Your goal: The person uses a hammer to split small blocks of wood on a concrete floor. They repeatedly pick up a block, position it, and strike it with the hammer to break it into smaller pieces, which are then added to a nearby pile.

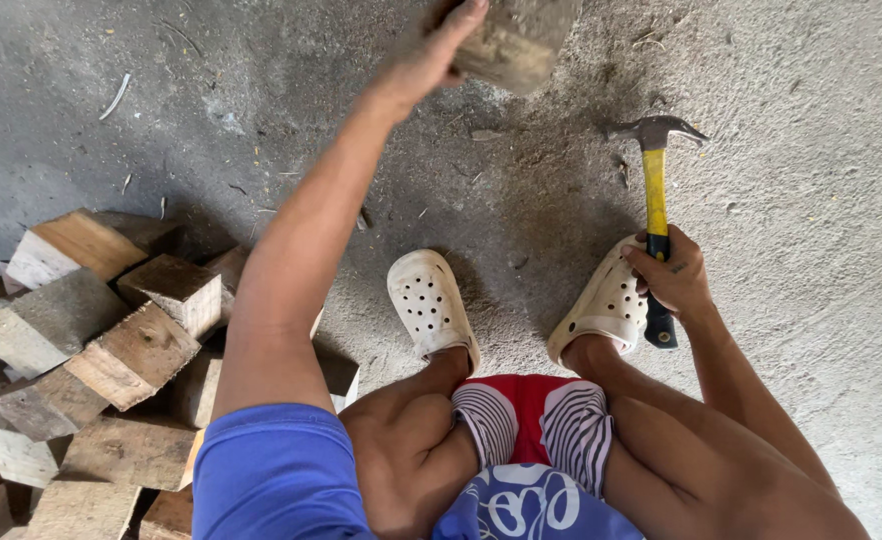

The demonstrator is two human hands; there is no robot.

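Pile of cut wood blocks (pixel 91 350) sits at near left on the concrete floor (pixel 811 200). Left hand (pixel 426 55), arm stretched far, grips a wood block (pixel 516 40) at top centre, above the floor. Right hand (pixel 673 275) is clenched round a claw hammer (pixel 655 200) w/ yellow-and-black handle, head pointing far, beside the right of two white clogs (pixel 606 300).

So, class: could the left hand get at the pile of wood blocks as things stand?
Probably not at once: the left hand is stretched forward gripping a wood block, while the pile lies back beside the left leg.
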